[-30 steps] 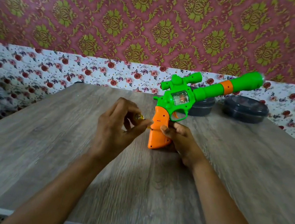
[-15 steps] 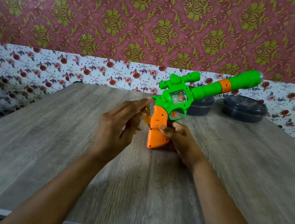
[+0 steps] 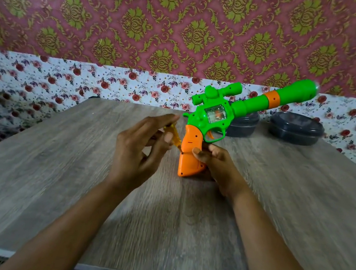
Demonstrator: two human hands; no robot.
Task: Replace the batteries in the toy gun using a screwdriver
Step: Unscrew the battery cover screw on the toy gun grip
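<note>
A green toy gun (image 3: 242, 108) with an orange grip (image 3: 189, 154) stands on its grip's butt on the wooden table (image 3: 48, 172), barrel pointing up and to the right. My right hand (image 3: 216, 165) grips the orange grip from the right side and steadies it. My left hand (image 3: 139, 149) holds a small screwdriver with a yellow see-through handle (image 3: 173, 135) between thumb and fingers. Its tip meets the left edge of the grip near a small hole. Most of the handle is hidden behind my fingers.
Two dark round lidded containers (image 3: 295, 128) stand at the table's far right, one (image 3: 243, 125) partly behind the gun. A floral-papered wall runs behind the table. The table's near edge lies just below my forearms.
My left hand has moved right and lower, opening its fingers and bringing the screwdriver's tip from near the grip's top down against the grip's left side. The gun and right hand barely moved.
</note>
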